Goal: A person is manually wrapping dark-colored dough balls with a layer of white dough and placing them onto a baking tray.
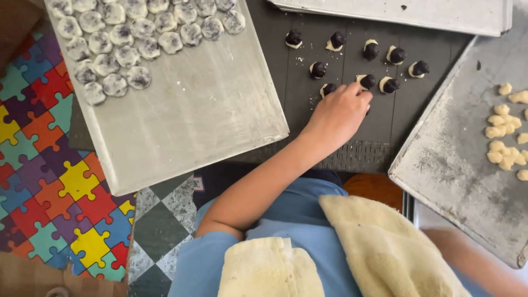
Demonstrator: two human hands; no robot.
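I am reaching my left hand (336, 116) forward over the dark mat (308, 104), which is lying on the table in front of me. My fingers are curled downward at a small piece on the mat, but the hand is covering it, so I cannot tell if my grip is grasping the piece or only touching it. Just beyond my fingertips, on the far part of the mat, the chocolate-topped dough pieces (369, 49) are standing in loose rows, each one pale below and dark on top. Two of them are sitting very near my knuckles, one a little to the left and one a little to the right.

To the left of the mat, a large metal tray (192, 126) is lying tilted, and its near corner is overlapping the mat edge. On the far part of this tray, well apart from the mat, round flat cookies (121, 49) with dark speckles are lying close together. To the right of the mat, another metal tray (451, 165) is carrying small pale dough lumps (503, 140). Beyond the mat, the edge of a third tray (407, 14) is showing.

My right hand is not showing clearly; only a blurred forearm is passing at the lower right, near of the mat, so its grip cannot be told. Yellow towels (385, 247) are lying on my lap. Left of the big tray, a coloured puzzle-pattern mat (44, 165) is covering the floor.
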